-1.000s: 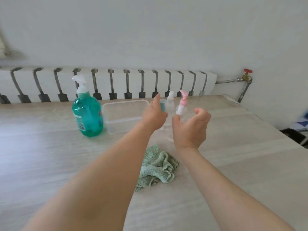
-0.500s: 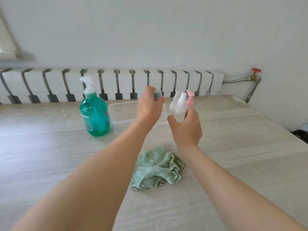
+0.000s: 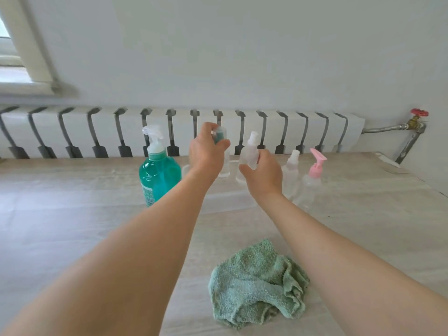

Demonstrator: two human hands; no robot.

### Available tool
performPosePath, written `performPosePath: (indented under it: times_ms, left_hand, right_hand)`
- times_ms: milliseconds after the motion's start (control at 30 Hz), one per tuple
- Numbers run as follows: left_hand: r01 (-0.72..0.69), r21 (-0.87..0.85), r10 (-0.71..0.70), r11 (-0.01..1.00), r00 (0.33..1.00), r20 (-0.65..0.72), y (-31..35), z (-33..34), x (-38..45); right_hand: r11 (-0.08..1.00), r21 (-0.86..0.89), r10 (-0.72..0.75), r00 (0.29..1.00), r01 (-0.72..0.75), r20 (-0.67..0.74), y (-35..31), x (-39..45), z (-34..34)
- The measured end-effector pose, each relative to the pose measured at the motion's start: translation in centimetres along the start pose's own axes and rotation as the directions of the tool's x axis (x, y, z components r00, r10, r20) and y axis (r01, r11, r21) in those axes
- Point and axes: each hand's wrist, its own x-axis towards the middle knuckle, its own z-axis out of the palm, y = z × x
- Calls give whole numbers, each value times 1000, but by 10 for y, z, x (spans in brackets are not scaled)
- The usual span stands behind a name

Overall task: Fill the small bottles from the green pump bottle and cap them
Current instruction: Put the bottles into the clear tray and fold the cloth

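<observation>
Small spray bottle [image 3: 249, 151], lifted off the surface [image 3: 72, 226] since a second earlier, sat gripped in the right hand [image 3: 263, 173], while the left hand [image 3: 206, 154] held a teal-filled bottle [image 3: 220, 135] beside the green pump bottle [image 3: 158, 175].

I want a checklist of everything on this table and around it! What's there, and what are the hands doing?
Surface: pale wood-grain table.
Job's things: green pump bottle upright at back left; small teal-filled bottle in the left hand; clear spray bottle in the right hand; another clear spray bottle and a pink-pump bottle standing at right.
Clutter: crumpled green cloth near the front; clear plastic tub, mostly hidden behind the arms.
Hands: left hand grips the teal-filled bottle; right hand grips the clear spray bottle.
Cables: nothing seen.
Surroundings: white radiator, pipe with red valve, window corner, plain wall.
</observation>
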Motion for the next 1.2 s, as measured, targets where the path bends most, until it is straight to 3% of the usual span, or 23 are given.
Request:
performPosePath:
  times_ms: [333,767,900,1033,1200]
  left_hand:
    - [96,-28,-91,995,988,128,-28,28,17]
    - [110,-30,-102,993,977,187,-28,29,13]
    - [69,119,-76,990,996,48,-19,25,1]
    - [4,101,2,995,998,-62,-4,30,-22]
    - [12,-8,-11,1000,986,166,18,55,-47]
  right_hand:
    - [988,-135,86,994,-77,68,3,27,21]
    - [968,-192,171,985,-162,36,-5,21,13]
    - [987,-105,122,992,-121,4,-7,3,4]
    - [995,67,81,993,-75,-86,-4,-26,-8]
    - [941,263,272,940,-215,-207,18,-55,-30]
